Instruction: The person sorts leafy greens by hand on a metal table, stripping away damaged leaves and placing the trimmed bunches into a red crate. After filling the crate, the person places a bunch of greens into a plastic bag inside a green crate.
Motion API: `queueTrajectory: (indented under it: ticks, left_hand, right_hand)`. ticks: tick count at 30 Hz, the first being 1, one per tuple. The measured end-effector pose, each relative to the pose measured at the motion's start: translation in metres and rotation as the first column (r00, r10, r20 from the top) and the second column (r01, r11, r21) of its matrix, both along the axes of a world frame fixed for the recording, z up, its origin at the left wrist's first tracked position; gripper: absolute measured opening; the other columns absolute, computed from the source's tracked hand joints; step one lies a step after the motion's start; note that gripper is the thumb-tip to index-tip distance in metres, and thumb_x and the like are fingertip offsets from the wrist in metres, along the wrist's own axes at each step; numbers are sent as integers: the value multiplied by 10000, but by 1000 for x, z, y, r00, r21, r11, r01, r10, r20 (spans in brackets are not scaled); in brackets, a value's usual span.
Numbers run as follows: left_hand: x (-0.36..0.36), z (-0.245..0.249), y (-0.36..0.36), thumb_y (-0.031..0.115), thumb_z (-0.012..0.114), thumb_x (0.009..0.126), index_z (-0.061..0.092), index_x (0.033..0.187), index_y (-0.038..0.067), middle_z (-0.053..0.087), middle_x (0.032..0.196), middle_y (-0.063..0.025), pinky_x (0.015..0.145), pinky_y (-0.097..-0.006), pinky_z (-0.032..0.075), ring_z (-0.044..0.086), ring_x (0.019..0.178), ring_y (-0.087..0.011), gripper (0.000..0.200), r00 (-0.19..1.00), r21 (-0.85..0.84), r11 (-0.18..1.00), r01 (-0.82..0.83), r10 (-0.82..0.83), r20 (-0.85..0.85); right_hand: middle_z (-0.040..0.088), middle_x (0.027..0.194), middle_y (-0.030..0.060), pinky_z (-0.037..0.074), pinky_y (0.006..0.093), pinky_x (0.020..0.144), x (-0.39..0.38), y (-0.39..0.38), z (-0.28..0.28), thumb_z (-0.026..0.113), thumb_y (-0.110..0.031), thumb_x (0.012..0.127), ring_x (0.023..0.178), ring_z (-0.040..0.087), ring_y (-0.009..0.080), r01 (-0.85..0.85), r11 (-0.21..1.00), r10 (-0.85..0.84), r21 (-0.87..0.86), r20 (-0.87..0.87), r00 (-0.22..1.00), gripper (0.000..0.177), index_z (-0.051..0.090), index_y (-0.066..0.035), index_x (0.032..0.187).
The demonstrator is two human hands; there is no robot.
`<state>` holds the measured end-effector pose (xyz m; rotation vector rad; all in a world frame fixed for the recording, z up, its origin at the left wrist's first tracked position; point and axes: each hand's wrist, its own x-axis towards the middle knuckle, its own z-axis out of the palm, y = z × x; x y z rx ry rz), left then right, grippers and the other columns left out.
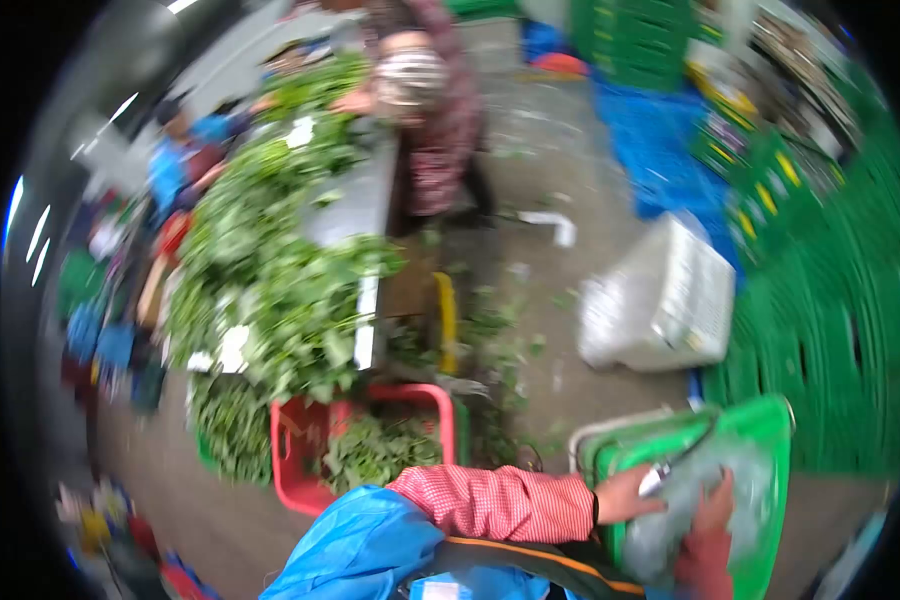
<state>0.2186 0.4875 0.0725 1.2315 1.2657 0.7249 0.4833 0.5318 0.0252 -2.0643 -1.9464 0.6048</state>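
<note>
My left hand, in a red checked sleeve, is over the left side of a green crate. A small white object with a dark strip running off it is at its fingers; blur hides what it is. My right hand reaches down into the crate, on crumpled clear plastic. Its fingers are smeared by motion, so I cannot see whether they grip the plastic.
Leafy greens cover a metal table, where a co-worker stands. A red crate with more greens sits below. A white bundle lies on the floor; stacked green crates line the right.
</note>
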Motion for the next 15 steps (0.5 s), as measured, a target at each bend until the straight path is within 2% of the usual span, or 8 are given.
queueTrajectory:
  ticks: [1, 3, 6, 8, 10, 12, 13, 15]
  left_hand:
    - [-19, 15, 3, 410, 719, 763, 479, 1235, 15, 593, 1018, -201, 854, -354, 457, 581, 957, -315, 661, 999, 11, 1000, 20, -20, -46]
    - [-44, 22, 0, 399, 713, 777, 490, 1223, 35, 594, 989, -179, 827, -361, 459, 580, 926, -290, 617, 994, 0, 994, -107, 107, -12]
    - [-91, 11, -26, 345, 666, 852, 508, 1155, 36, 586, 901, -69, 741, -329, 484, 574, 821, -171, 460, 901, -27, 911, -411, 411, 138]
    - [-125, -6, -51, 296, 602, 913, 476, 1122, 80, 533, 757, -5, 515, -222, 455, 527, 589, -77, 326, 701, -360, 783, -507, 618, 357]
    - [-162, -11, -87, 316, 545, 945, 426, 1040, 92, 478, 702, 2, 467, -233, 420, 483, 532, -88, 270, 575, -444, 661, -605, 748, 331]
    - [-186, -15, -129, 333, 476, 973, 424, 1012, 97, 478, 699, 0, 451, -227, 396, 456, 508, -82, 245, 477, -419, 567, -709, 823, 308]
    - [-194, -13, -144, 324, 511, 961, 424, 1012, 96, 451, 673, 11, 433, -233, 388, 442, 495, -71, 249, 452, -398, 516, -759, 857, 248]
    - [-199, -7, -166, 328, 510, 961, 436, 1033, 93, 457, 696, 9, 466, -225, 393, 461, 542, -67, 257, 403, -336, 508, -793, 851, 337]
  right_hand:
    - [624, 922, 197, 455, 453, 723, 3, 3, -11, 681, -149, 760, 829, 606, 345, -79, 988, 70, 131, 72, 995, 477, 519, -26, 1192]
    - [512, 706, 106, 412, 386, 563, 23, 19, -23, 647, -98, 761, 584, 486, 242, -146, 979, 148, 142, -7, 989, 494, 461, -22, 1212]
    - [527, 635, 113, 420, 409, 539, 18, 51, -7, 665, -93, 748, 555, 531, 287, -166, 979, 156, -115, -95, 983, 435, 503, -40, 1148]
    - [537, 629, 119, 424, 416, 538, 0, 80, 14, 669, -96, 747, 558, 543, 302, -267, 941, 292, -207, 99, 951, 427, 509, -44, 1139]
    - [548, 622, 125, 428, 424, 537, -21, 111, 42, 672, -99, 746, 560, 556, 316, -419, 858, 513, -297, 439, 738, 418, 515, -47, 1129]
    - [558, 616, 131, 433, 431, 536, -51, 139, 71, 676, -102, 745, 563, 569, 331, -653, 727, 580, -211, 698, 420, 409, 522, -51, 1120]
    - [564, 613, 134, 435, 435, 536, -75, 145, 89, 677, -103, 744, 564, 575, 338, -748, 656, 541, -99, 752, 376, 405, 525, -53, 1116]
    - [612, 674, 172, 460, 440, 557, -215, 88, 184, 708, -134, 724, 631, 616, 359, -768, 628, 619, 127, 518, 591, 379, 566, -45, 1063]
